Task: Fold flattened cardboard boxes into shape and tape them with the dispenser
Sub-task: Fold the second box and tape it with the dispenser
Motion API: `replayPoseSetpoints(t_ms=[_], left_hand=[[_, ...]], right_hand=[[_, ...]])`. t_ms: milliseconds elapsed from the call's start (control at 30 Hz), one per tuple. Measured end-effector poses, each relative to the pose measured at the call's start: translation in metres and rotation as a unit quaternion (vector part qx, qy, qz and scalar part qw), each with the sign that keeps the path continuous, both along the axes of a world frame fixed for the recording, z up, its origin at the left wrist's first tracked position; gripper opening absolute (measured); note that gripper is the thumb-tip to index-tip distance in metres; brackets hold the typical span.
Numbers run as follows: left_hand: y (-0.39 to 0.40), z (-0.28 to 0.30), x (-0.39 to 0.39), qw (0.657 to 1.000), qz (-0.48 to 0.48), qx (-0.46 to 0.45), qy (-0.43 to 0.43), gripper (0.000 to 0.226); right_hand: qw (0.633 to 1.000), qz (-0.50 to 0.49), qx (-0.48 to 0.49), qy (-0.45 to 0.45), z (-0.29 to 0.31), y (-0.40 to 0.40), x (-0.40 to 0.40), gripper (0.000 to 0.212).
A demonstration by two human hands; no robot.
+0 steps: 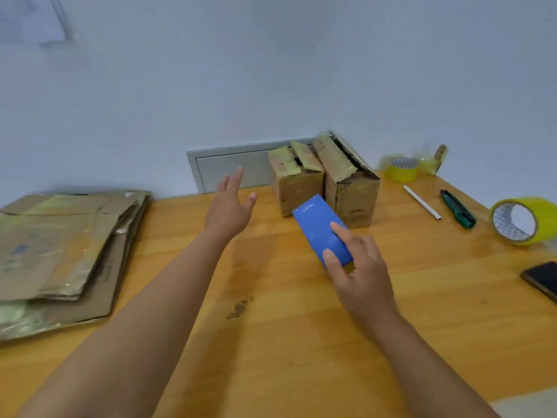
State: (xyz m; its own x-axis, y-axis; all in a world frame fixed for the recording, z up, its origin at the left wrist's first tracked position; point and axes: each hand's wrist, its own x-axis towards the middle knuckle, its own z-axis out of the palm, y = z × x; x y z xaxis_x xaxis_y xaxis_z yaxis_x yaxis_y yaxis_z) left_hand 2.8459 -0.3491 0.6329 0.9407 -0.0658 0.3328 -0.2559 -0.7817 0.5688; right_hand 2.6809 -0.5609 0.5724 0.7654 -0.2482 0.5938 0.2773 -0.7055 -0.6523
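A small blue box [316,226] lies on the wooden table [271,342], angled toward two folded, taped cardboard boxes [297,184] [351,185] at the back. My right hand [358,270] grips the blue box's near end, thumb and forefinger on top. My left hand [230,203] hovers open above the table left of the boxes, fingers spread. A stack of flattened cardboard boxes [60,251] lies at the far left. Yellow tape rolls sit at the right edge [520,220] and back right [402,168].
A white pen [422,202] and a green utility knife [458,209] lie right of the boxes. A dark phone [542,279] rests at the right edge. A grey wall panel [229,170] sits behind the table. A small tape dispenser [434,161] stands at the back right.
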Motion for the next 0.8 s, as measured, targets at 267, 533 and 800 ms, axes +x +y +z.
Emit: replayPoseSetpoints(t_ms=[267, 533, 800], left_hand=[[0.092, -0.005, -0.049, 0.998, 0.052, 0.006, -0.032, 0.056], [0.183, -0.017, -0.088, 0.987, 0.139, 0.076, -0.025, 0.054], [0.260, -0.020, -0.116, 0.967, 0.222, 0.121, -0.022, 0.056]], right_hand=[[0.948, -0.084, -0.306, 0.021, -0.013, 0.032, 0.012, 0.069], [0.893, -0.140, -0.372, 0.210, -0.004, 0.050, 0.000, 0.064], [0.926, 0.011, -0.348, 0.144, 0.032, 0.181, 0.003, 0.054]])
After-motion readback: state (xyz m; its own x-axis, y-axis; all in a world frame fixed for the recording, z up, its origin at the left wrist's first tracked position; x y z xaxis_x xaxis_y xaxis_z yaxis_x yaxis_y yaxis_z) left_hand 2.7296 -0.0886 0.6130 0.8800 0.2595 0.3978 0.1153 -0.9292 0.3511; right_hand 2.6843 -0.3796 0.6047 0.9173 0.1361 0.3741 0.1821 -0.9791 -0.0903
